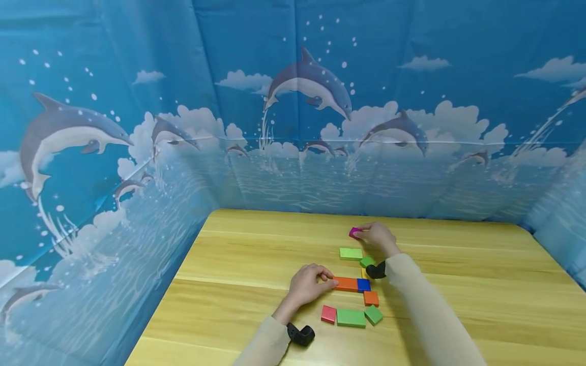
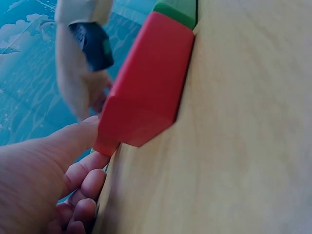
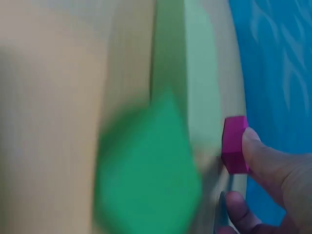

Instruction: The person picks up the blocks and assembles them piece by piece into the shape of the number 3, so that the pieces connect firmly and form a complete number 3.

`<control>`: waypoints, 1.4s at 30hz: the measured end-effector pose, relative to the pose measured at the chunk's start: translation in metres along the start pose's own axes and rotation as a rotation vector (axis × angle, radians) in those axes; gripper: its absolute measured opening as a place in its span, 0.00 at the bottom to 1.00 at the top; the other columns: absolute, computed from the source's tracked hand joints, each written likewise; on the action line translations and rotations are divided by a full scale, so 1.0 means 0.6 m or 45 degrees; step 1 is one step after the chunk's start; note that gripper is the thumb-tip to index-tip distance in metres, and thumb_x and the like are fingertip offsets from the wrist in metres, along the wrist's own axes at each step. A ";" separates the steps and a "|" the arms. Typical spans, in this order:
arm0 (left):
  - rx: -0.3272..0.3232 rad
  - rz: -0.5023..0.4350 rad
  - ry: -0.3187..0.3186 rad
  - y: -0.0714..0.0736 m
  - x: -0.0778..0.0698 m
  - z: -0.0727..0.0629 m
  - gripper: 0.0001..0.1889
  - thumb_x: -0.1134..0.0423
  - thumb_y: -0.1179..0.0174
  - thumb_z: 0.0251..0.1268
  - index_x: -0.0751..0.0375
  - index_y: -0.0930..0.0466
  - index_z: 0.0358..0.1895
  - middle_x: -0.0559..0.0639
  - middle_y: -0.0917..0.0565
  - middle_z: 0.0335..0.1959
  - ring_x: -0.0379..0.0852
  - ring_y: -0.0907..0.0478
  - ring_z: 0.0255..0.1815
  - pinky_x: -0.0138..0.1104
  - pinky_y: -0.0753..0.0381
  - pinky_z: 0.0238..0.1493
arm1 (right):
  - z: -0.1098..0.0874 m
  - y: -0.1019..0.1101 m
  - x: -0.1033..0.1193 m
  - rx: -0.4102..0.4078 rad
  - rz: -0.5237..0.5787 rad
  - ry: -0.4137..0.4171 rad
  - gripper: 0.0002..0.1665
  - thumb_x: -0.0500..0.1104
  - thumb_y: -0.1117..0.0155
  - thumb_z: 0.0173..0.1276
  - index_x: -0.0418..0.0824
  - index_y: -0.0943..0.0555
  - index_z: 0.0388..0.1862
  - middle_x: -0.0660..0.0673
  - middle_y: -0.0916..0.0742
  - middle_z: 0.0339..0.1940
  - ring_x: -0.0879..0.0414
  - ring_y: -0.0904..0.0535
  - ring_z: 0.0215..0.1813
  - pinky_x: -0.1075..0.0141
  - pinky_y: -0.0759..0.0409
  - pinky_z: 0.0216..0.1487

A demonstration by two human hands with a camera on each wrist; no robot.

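My right hand (image 1: 378, 237) pinches a small magenta block (image 3: 235, 146) between thumb and fingers, over the far part of the table. Nearer me, my left hand (image 1: 308, 285) has its thumb and index finger at the left end of a long orange block (image 1: 345, 284), pinching it. A blue square block (image 1: 363, 285) adjoins that block's right end. Below the right wrist lie a light green block (image 1: 350, 254), a green square one (image 3: 146, 175) and a partly hidden yellow one (image 1: 364, 273). In the left wrist view a red block (image 2: 151, 73) partly covers the orange one.
An orange square block (image 1: 371, 298) lies below the blue one. Closer to me, a long green block (image 1: 351, 318) sits between the red block and a turned green square (image 1: 374, 315). A dolphin-printed curtain (image 1: 297, 173) stands behind the wooden table (image 1: 220, 305).
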State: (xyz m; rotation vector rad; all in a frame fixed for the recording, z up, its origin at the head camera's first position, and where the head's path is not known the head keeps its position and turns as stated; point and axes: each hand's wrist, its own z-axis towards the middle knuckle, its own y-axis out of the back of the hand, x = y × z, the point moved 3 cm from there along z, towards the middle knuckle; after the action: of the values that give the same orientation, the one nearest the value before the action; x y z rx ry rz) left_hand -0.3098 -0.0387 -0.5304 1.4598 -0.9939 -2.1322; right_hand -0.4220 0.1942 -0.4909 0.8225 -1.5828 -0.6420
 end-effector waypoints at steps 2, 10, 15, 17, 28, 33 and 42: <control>0.006 0.003 0.000 -0.001 0.001 -0.003 0.12 0.43 0.37 0.58 0.44 0.15 0.36 0.32 0.27 0.27 0.33 0.33 0.29 0.29 0.35 0.31 | 0.002 -0.018 0.024 -0.006 -0.027 0.011 0.25 0.55 0.39 0.68 0.41 0.19 0.57 0.36 0.19 0.54 0.38 0.26 0.52 0.43 0.38 0.48; -0.017 0.030 -0.012 0.000 0.000 0.001 0.13 0.42 0.37 0.58 0.45 0.15 0.36 0.32 0.26 0.27 0.32 0.33 0.28 0.27 0.34 0.29 | 0.013 -0.052 0.081 -0.018 -0.078 0.025 0.21 0.57 0.28 0.56 0.43 0.17 0.40 0.44 0.17 0.40 0.43 0.25 0.42 0.43 0.39 0.50; 0.008 0.041 -0.014 -0.002 0.001 0.004 0.13 0.41 0.37 0.58 0.44 0.15 0.36 0.31 0.26 0.27 0.32 0.33 0.29 0.27 0.35 0.30 | 0.016 -0.058 0.080 -0.001 -0.031 0.012 0.26 0.59 0.33 0.60 0.42 0.17 0.49 0.41 0.17 0.50 0.42 0.24 0.48 0.40 0.41 0.54; 0.005 0.036 -0.017 -0.002 0.001 0.004 0.13 0.41 0.37 0.58 0.44 0.15 0.36 0.31 0.26 0.27 0.32 0.33 0.29 0.27 0.34 0.30 | 0.018 -0.058 0.079 0.020 -0.015 0.039 0.28 0.60 0.38 0.64 0.41 0.18 0.54 0.39 0.19 0.55 0.39 0.26 0.54 0.38 0.44 0.56; -0.007 0.050 0.001 0.002 -0.002 0.003 0.12 0.42 0.36 0.57 0.44 0.16 0.35 0.32 0.26 0.27 0.32 0.33 0.28 0.28 0.35 0.30 | 0.026 -0.058 0.062 0.092 0.298 0.000 0.29 0.56 0.37 0.65 0.35 0.20 0.55 0.33 0.25 0.61 0.39 0.31 0.61 0.47 0.34 0.58; -0.005 0.045 0.011 0.001 -0.002 0.004 0.12 0.42 0.36 0.57 0.43 0.16 0.35 0.32 0.26 0.27 0.33 0.33 0.30 0.28 0.35 0.31 | 0.032 -0.055 0.057 0.064 0.339 -0.034 0.26 0.54 0.37 0.65 0.35 0.20 0.53 0.33 0.24 0.58 0.40 0.29 0.57 0.50 0.31 0.53; 0.001 0.029 0.027 0.004 0.002 0.005 0.13 0.40 0.37 0.57 0.42 0.16 0.35 0.31 0.25 0.28 0.32 0.33 0.30 0.28 0.34 0.32 | 0.042 -0.063 0.069 0.147 0.123 0.172 0.20 0.51 0.39 0.68 0.44 0.18 0.55 0.36 0.22 0.59 0.42 0.26 0.52 0.52 0.31 0.46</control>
State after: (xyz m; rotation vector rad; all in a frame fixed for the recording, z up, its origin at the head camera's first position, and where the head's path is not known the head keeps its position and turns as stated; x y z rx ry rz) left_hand -0.3135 -0.0403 -0.5288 1.4618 -0.9990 -2.0962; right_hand -0.4438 0.1374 -0.4999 0.8514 -1.5371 -0.4206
